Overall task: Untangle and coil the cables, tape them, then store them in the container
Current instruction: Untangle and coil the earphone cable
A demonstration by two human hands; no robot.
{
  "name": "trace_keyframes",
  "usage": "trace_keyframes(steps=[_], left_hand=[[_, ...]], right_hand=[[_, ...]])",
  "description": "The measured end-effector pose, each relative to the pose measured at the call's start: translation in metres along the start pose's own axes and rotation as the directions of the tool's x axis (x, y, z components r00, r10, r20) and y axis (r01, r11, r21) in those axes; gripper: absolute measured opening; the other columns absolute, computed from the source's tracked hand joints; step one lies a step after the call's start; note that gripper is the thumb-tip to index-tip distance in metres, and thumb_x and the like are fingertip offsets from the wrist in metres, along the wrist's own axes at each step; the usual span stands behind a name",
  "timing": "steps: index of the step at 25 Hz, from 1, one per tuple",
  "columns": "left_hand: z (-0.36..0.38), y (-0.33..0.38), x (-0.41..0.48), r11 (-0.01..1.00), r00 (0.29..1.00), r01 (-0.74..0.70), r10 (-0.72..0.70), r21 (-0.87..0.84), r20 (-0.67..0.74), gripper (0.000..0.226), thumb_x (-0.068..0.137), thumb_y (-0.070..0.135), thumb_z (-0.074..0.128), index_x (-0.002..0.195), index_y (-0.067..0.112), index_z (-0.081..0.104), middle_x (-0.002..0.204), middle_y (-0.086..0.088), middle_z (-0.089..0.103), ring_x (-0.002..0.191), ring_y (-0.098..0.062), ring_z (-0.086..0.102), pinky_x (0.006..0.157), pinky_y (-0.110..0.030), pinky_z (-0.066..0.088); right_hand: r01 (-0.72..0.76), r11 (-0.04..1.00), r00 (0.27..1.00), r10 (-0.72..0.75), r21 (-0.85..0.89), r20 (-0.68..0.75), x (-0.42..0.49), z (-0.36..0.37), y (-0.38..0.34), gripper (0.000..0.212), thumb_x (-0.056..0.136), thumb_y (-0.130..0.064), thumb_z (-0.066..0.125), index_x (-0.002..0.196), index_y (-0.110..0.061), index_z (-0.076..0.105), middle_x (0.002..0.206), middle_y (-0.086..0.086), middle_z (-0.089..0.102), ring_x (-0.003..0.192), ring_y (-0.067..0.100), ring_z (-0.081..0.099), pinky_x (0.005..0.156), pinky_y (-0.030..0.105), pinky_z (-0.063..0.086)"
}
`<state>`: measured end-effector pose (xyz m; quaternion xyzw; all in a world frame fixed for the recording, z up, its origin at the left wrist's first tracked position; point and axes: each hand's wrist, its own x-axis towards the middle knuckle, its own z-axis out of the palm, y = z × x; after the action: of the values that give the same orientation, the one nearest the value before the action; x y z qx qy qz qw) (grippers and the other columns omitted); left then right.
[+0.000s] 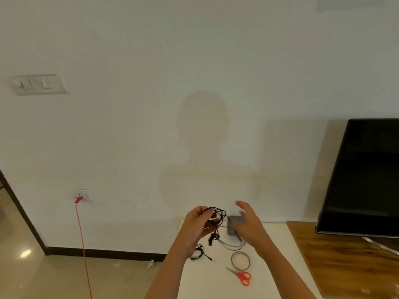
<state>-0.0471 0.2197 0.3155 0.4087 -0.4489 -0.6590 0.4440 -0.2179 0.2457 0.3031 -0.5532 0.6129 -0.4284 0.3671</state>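
Red scissors [243, 277] lay nearest on the white table [207, 281], a tape ring [240, 260] just behind. Farther back the left hand [197, 223] gripped a black cable bundle [216, 214] in the air. The right hand [248, 221] hung loose over the grey box [232, 233].

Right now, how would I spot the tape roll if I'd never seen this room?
Find the black TV on the right; left of it is a white table. On it, just beyond the red-handled scissors, lies the tape roll, the only thin brown ring there.
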Motion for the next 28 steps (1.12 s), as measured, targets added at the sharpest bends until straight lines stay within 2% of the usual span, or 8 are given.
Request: trace_keyframes(steps=[2,6,9,12,15,20,24,28], left_hand=[[0.01,0.006,-0.001,0.993,0.995,-0.07,0.062,0.099,0.076,0.011,0.091,0.009,0.059,0.096,-0.001,0.062,0.09,-0.01,0.07,0.084,-0.02,0.068,0.077,-0.031,0.057],[0.006,0.015,-0.001,0.939,0.981,-0.176,0.192,0.295,-0.027,0.007,0.088,0.011,0.065,0.092,0.006,0.064,0.089,-0.005,0.07,0.081,-0.017,0.071,0.057,-0.022,0.047],[-0.01,0.019,-0.002,0.866,0.964,-0.187,0.252,0.463,-0.082,0.002,0.084,0.014,0.069,0.085,0.012,0.068,0.082,-0.004,0.072,0.071,-0.012,0.07,0.052,-0.018,0.045],[-0.032,0.022,-0.003,0.788,0.95,-0.171,0.292,0.591,-0.114,0.005,0.087,0.017,0.067,0.082,0.016,0.07,0.075,-0.001,0.07,0.058,-0.006,0.062,0.053,-0.015,0.047],[-0.04,0.025,-0.004,0.779,0.932,-0.115,0.299,0.616,-0.204,0.014,0.092,0.025,0.06,0.084,0.016,0.067,0.076,0.004,0.067,0.057,-0.007,0.053,0.054,-0.015,0.044],[-0.018,0.038,-0.008,0.952,0.975,-0.092,0.146,0.291,-0.17,0.02,0.097,0.026,0.05,0.084,0.013,0.06,0.078,0.0,0.066,0.049,-0.009,0.04,0.048,-0.02,0.034],[-0.001,0.043,-0.016,0.952,0.99,-0.137,0.136,0.275,0.022,0.02,0.099,0.021,0.048,0.098,0.01,0.065,0.089,-0.001,0.071,0.053,-0.006,0.047,0.047,-0.017,0.036],[0.009,0.038,-0.024,0.924,0.977,-0.182,0.13,0.337,0.17,0.019,0.097,0.016,0.051,0.104,0.016,0.07,0.087,0.0,0.071,0.052,-0.006,0.043,0.05,-0.018,0.036]], right_hand=[[0.094,0.986,0.989,-0.109,0.141,0.102,-0.006,0.004,-0.012,0.036,0.082,-0.016,0.071,0.115,-0.023,0.059,0.11,-0.006,0.066,0.101,0.011,0.063,0.09,0.03,0.052],[0.108,0.967,0.993,-0.093,0.231,-0.074,-0.006,-0.003,-0.022,0.006,0.082,-0.01,0.071,0.085,-0.006,0.068,0.074,0.013,0.071,0.071,0.03,0.07,0.068,0.034,0.06],[0.078,0.909,0.973,0.021,0.409,-0.232,-0.005,-0.011,-0.021,0.013,0.091,-0.008,0.059,0.088,0.004,0.062,0.078,0.018,0.069,0.072,0.028,0.068,0.061,0.028,0.058],[0.023,0.698,0.951,0.205,0.716,-0.231,-0.004,-0.022,-0.02,0.011,0.098,-0.01,0.045,0.101,-0.001,0.052,0.089,0.018,0.065,0.075,0.03,0.068,0.062,0.034,0.059],[-0.032,0.674,0.919,0.31,0.738,-0.243,-0.003,-0.032,-0.016,0.011,0.099,-0.007,0.039,0.109,-0.008,0.044,0.093,0.018,0.06,0.072,0.031,0.066,0.061,0.035,0.056],[-0.315,0.609,0.898,0.439,0.728,0.022,-0.006,-0.024,-0.02,0.032,0.099,-0.034,0.036,0.109,-0.006,0.048,0.095,0.023,0.066,0.081,0.038,0.065,0.071,0.048,0.056],[-0.442,0.554,0.896,0.313,0.706,0.315,-0.007,-0.017,-0.019,0.074,0.089,-0.069,0.027,0.112,-0.004,0.054,0.111,0.032,0.064,0.104,0.048,0.062,0.086,0.053,0.053],[-0.327,0.527,0.944,0.14,0.784,0.3,-0.012,-0.009,-0.025,0.045,0.088,-0.034,0.051,0.119,-0.002,0.055,0.114,0.026,0.062,0.107,0.042,0.062,0.097,0.05,0.047]])
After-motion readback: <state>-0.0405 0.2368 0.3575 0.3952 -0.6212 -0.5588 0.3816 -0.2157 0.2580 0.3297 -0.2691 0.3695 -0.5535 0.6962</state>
